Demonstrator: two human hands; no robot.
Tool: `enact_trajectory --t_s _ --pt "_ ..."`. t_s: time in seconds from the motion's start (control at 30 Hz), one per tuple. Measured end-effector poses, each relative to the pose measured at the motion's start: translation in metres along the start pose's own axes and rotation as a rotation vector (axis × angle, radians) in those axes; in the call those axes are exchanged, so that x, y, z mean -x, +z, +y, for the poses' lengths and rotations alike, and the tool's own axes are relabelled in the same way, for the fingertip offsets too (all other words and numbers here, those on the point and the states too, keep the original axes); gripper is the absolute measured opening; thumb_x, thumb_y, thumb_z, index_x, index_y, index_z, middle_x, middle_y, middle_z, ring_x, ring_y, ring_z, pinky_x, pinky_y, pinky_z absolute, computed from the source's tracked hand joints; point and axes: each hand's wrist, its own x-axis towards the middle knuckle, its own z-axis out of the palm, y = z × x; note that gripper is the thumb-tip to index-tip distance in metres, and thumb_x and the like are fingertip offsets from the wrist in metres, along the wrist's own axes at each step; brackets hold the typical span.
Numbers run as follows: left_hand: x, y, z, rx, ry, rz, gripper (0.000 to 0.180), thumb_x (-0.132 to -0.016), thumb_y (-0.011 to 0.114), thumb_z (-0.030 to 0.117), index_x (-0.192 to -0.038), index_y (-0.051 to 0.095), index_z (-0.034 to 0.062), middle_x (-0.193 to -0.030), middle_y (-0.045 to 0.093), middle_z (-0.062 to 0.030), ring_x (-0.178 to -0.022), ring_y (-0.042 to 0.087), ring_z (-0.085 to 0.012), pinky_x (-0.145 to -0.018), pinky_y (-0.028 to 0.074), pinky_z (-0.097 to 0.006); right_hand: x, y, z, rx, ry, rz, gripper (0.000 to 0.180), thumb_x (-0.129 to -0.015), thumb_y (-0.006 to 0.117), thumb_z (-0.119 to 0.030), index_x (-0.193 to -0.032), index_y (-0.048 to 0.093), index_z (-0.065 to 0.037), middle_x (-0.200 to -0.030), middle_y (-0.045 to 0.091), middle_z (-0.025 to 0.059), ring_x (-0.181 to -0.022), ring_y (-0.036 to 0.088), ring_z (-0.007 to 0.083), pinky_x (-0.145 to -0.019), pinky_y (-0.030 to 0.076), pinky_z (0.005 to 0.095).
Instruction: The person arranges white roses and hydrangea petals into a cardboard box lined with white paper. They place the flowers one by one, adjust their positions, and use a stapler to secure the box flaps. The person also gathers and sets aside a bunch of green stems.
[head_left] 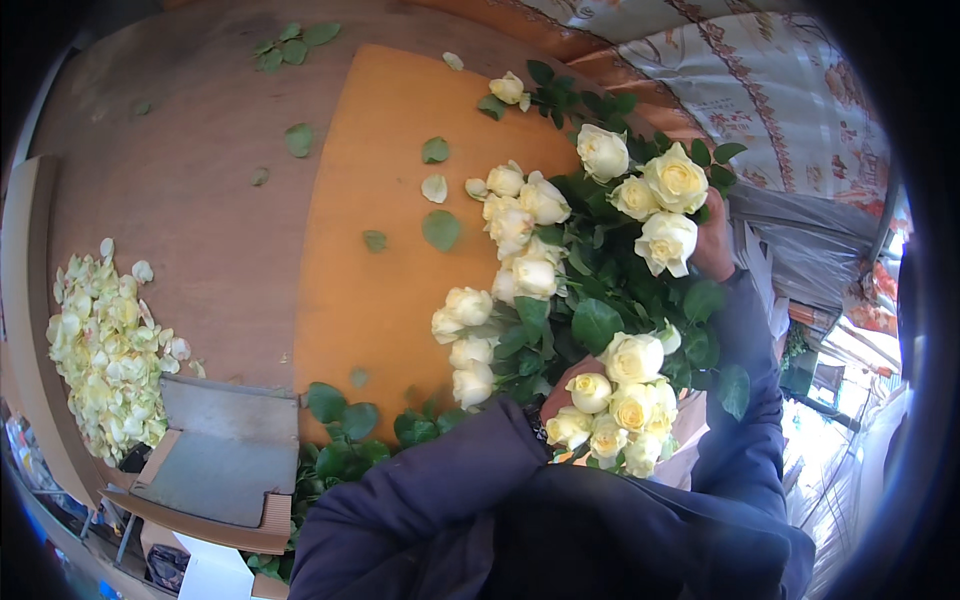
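My left hand (pixel 574 384) is closed around a bunch of cream-white roses (pixel 632 408), close to my body; the blooms and leaves cover most of its fingers. At the right, my right hand (pixel 714 242) is wrapped behind another cluster of cream roses (pixel 672 182). Leaves and blooms hide its fingertips and the stems. Between and beyond my hands lies a heap of more white roses (pixel 530 272) with dark green leaves (pixel 597 324), heads pointing left. A single rose (pixel 508 89) rests at the far end of the heap.
An orange board (pixel 350 240) lies on the brown table (pixel 190 200), with loose leaves (pixel 440 230) scattered about. Plucked petals (pixel 108 360) are piled at the left by a cardboard edge (pixel 30 260) and grey panel (pixel 215 430). Patterned sheeting (pixel 770 90) hangs at the far right.
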Motion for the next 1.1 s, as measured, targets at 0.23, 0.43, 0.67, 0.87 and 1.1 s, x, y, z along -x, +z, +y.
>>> enact_trajectory --t_s 0.23,0.43,0.67,0.87,1.1 --pt "-0.006 -0.011 -0.005 0.208 -0.148 -0.072 0.042 -0.109 0.057 0.029 -0.143 0.055 0.0062 -0.132 0.065 -0.0086 -0.114 0.066 -0.018 -0.101 0.055 -0.036 0.033 -0.017 -0.014 -0.77 0.338 0.067 0.074 -0.092 0.074 -0.046 -0.143 0.052 0.003 -0.148 0.056 0.0206 -0.121 0.065 0.0253 -0.103 0.055 0.0406" --pt "-0.007 -0.023 -0.009 -0.239 -0.053 -0.019 0.04 -0.108 0.057 0.028 -0.14 0.058 0.0043 -0.132 0.065 -0.0088 -0.117 0.065 -0.0182 -0.102 0.053 -0.036 0.04 -0.036 -0.031 -0.598 0.197 -0.086 0.071 -0.096 0.063 -0.057 -0.136 0.058 0.002 -0.135 0.063 0.0221 -0.119 0.067 0.0274 -0.111 0.05 0.0467" --pt "-0.004 -0.024 -0.013 -0.239 -0.026 -0.05 0.041 -0.107 0.056 0.028 -0.14 0.059 0.0036 -0.134 0.064 -0.0085 -0.121 0.063 -0.0191 -0.105 0.051 -0.037 0.05 -0.056 -0.033 0.029 -0.077 -0.128 0.017 -0.089 0.075 -0.017 -0.103 0.073 -0.008 -0.091 0.076 0.0071 -0.092 0.072 0.0216 -0.118 0.041 0.0527" --pt "-0.013 -0.047 -0.021 -0.842 0.289 -0.168 0.048 -0.101 0.065 0.029 -0.142 0.058 0.0057 -0.139 0.063 -0.0111 -0.128 0.06 -0.0278 -0.113 0.044 -0.044 0.067 -0.051 -0.02 -0.223 -0.318 0.119 0.017 -0.101 0.064 -0.021 -0.099 0.07 -0.004 -0.088 0.075 0.0123 -0.083 0.073 0.0267 -0.116 0.039 0.062" --pt "-0.005 -0.034 -0.016 -0.667 0.144 -0.103 0.048 -0.102 0.064 0.031 -0.143 0.057 0.0065 -0.139 0.062 -0.0111 -0.128 0.061 -0.0276 -0.112 0.045 -0.045 0.082 -0.06 -0.07 -0.16 -0.093 -0.21 0.026 -0.098 0.067 -0.022 -0.114 0.069 -0.002 -0.107 0.071 0.0143 -0.098 0.068 0.0291 -0.116 0.039 0.057"
